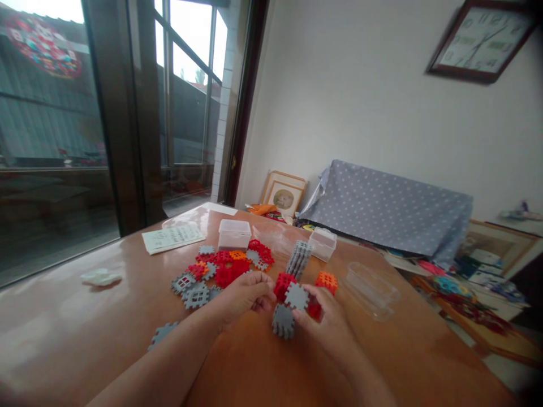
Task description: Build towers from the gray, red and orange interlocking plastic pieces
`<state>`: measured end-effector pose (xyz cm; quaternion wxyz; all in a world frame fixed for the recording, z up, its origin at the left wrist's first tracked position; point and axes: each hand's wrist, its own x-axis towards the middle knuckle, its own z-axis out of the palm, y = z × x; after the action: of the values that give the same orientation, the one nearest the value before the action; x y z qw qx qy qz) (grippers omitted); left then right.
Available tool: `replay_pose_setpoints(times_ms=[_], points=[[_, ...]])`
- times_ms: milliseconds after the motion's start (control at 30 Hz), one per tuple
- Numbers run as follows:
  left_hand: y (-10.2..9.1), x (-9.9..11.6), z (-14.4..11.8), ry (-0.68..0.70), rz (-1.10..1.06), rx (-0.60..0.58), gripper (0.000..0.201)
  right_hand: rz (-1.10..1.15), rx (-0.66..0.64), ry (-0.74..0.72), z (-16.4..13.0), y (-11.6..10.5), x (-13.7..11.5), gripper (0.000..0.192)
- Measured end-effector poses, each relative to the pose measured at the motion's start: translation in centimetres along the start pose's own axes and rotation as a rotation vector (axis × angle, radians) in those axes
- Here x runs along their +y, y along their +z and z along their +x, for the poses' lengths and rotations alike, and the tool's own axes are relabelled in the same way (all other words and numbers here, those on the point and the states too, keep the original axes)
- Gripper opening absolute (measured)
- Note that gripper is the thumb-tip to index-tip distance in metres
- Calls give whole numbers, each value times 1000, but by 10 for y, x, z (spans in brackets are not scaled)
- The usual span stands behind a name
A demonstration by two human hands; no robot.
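Both hands meet over the glossy brown wooden table (pixel 63 339), clamped on a small assembly of red and grey toothed plastic tiles (pixel 289 302). The left hand (pixel 244 297) pinches its red side; the right hand (pixel 324 322) grips the grey tiles, though exactly which fingers press is blurred. Beyond the left hand lies a loose pile of red, orange and grey tiles (pixel 220 268). Past the right hand sits a clear plastic tray (pixel 371 288).

loose tiles (pixel 220 270) on table (pixel 106 333), lidded box (pixel 234 234) behind them, paper sheet (pixel 173 237) left of box
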<state>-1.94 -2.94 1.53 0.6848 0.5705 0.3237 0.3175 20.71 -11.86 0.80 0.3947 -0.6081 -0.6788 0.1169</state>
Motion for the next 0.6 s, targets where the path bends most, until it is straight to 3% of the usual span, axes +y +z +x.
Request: replay_pose_setpoints(times_ms=[167, 367, 500, 600], points=[[-2, -11, 5, -26, 202, 19, 17, 18, -148, 41, -5, 0, 9, 48], [4, -22, 5, -136, 330, 22, 20, -30, -208, 65, -9, 10, 12, 49], [6, -31, 11, -83, 314, 119, 14, -17, -197, 99, -8, 9, 10, 62], [8, -31, 12, -1, 312, 188, 16, 144, -94, 209, -6, 8, 5, 62]])
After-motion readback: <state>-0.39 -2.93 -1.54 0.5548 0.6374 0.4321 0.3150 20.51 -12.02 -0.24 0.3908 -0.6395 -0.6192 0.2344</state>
